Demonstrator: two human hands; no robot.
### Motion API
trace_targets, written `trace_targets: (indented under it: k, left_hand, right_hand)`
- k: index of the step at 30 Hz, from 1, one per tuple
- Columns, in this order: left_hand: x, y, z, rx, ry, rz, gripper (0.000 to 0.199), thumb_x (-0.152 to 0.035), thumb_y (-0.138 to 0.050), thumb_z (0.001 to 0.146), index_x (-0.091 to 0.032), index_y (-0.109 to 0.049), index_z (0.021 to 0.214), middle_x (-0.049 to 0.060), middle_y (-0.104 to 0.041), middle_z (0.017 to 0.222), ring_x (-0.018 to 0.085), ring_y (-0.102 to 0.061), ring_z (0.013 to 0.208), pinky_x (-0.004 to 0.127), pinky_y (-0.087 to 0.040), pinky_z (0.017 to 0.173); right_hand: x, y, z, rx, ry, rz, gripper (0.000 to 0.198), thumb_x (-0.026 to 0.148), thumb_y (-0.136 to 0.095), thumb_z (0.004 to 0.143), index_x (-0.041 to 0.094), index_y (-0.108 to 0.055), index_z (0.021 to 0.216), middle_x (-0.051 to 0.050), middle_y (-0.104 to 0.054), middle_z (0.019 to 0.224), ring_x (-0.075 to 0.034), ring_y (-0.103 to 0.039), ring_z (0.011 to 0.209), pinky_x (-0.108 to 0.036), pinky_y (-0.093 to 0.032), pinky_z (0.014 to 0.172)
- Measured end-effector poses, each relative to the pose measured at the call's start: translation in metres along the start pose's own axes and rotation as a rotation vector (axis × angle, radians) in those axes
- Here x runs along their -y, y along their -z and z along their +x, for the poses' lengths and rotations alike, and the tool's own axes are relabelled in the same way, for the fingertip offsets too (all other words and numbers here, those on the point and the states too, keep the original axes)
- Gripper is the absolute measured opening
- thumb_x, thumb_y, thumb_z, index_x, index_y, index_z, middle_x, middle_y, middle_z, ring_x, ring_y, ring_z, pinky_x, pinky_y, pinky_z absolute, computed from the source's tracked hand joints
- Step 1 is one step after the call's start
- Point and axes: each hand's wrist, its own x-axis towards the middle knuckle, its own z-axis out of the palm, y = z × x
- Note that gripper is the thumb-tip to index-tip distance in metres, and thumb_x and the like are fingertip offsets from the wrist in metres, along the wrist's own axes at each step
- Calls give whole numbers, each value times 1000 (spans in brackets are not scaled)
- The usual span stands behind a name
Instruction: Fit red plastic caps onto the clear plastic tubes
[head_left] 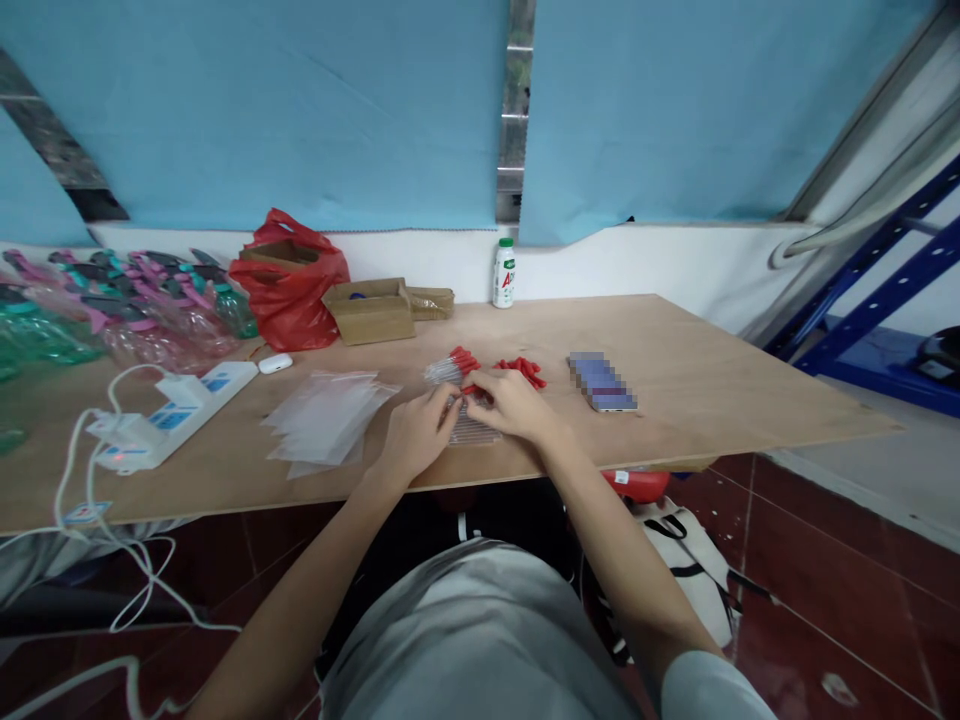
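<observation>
My left hand (420, 430) and my right hand (517, 405) meet above the front of the wooden table, fingers pinched together. A small red sleeve-like piece (471, 390) shows at the right fingertips. What the left fingertips grip is hidden between the hands. Under them lies a row of thin, clear or silvery rods (476, 433). Just behind the hands is a bundle of thin rods with red ends (461, 360). Loose red pieces (525, 370) form a small pile behind my right hand. Clear plastic bags (326, 420) are spread out left of my left hand.
A phone (602, 382) lies to the right. Along the back stand a white bottle (504, 275), a cardboard box (371, 312) and a red plastic bag (289, 285). Spray bottles (161, 310) crowd the left, behind a power strip (180, 415) with cables and a white case (275, 364).
</observation>
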Motion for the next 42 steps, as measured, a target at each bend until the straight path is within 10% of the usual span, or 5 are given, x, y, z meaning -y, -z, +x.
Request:
trace_targets:
  k: [21,42]
  left_hand:
    - [-4,3,3,89,-55,19,35,-36,-38,115,-24,-71,113,7,-82,102,22,-76,90,29,-45,72]
    - [-1,5,-1,-93,-2,-78,24,-39,-52,112,-25,-70,117,4,-81,112,20,-76,95,30,-50,81]
  right_hand:
    - [4,-7,2,27,15,-168,9,15,-57,88,20,-60,82,-4,-65,78,-19,-56,69,-30,-35,70]
    - [3,3,-2,-48,25,-31,11,24,-64,100,21,-69,109,-4,-74,95,-20,-65,83,-29,-44,80]
